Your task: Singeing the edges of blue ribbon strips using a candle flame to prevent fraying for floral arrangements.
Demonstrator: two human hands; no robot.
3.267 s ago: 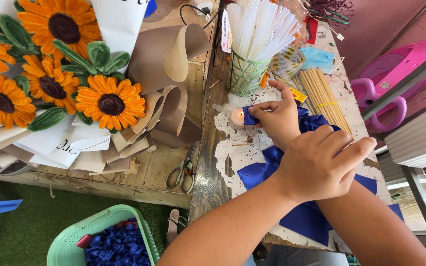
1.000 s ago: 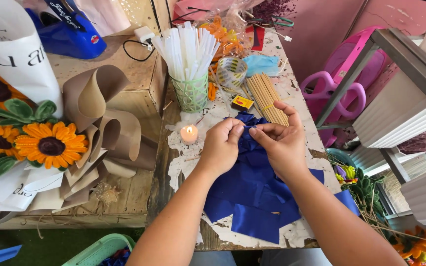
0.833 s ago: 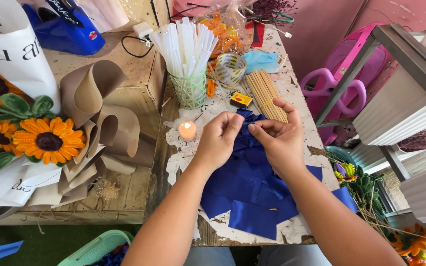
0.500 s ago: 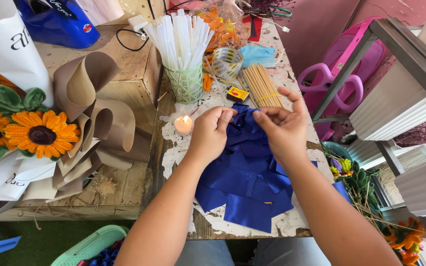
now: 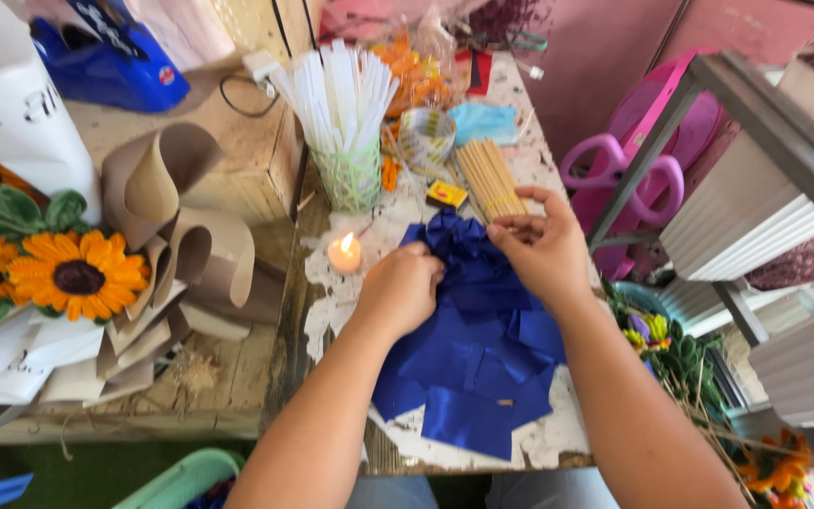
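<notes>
A pile of cut blue satin ribbon pieces lies on the worn white tabletop. My left hand and my right hand meet over its far end, both pinching a gathered, folded bunch of blue ribbon. A small lit candle burns just left of my left hand. Behind my right hand lies a bundle of wooden sticks with a small yellow box beside it.
A green mesh cup of white sticks and a tape roll stand behind the candle. Sunflowers and curled brown paper cover a wooden bench at left. A blue tape dispenser sits far left. Pink stool and grey shelving at right.
Earlier my right hand pressed down on the ribbon near the cup. The view has since swung left, and both hands now pinch and gather the ribbon's far end together.
</notes>
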